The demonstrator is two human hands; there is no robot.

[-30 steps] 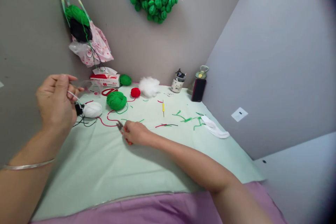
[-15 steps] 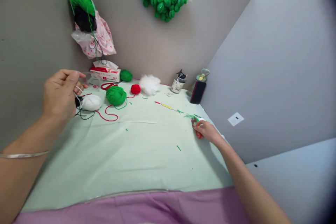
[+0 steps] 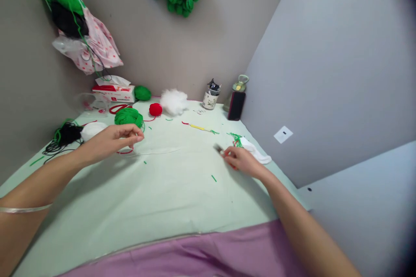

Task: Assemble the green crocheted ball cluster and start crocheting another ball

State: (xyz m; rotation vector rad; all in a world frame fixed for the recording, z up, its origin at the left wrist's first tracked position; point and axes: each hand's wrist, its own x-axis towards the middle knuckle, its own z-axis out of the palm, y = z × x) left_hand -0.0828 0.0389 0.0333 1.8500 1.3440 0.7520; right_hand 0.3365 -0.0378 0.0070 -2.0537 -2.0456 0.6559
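My left hand [image 3: 112, 140] is closed in a pinch above the left part of the table, on a strand of white yarn [image 3: 159, 152] whose loose end trails right across the cloth. My right hand [image 3: 238, 160] is closed around small thread snips [image 3: 219, 149]; their metal blades point left and blur with motion, and some red shows under the fingers. Behind my left hand a ball of white yarn [image 3: 92, 130] is partly hidden. A ball of green yarn [image 3: 128, 117] sits just beyond it. Green yarn scraps [image 3: 234, 137] and a white cloth-like piece [image 3: 256, 151] lie beside my right hand.
Along the back are a tissue box [image 3: 113, 93], red-handled scissors [image 3: 119, 108], a red yarn ball [image 3: 155, 109], white stuffing [image 3: 174, 101], a jar [image 3: 210, 98] and a phone [image 3: 236, 106]. A yellow-handled crochet hook [image 3: 197, 127] lies mid-table. Black yarn [image 3: 66, 134] is at left.
My left hand has moved right and lower over the table with the white yarn. My right hand has lifted the snips away from the green scraps, leftward. The view has shifted.
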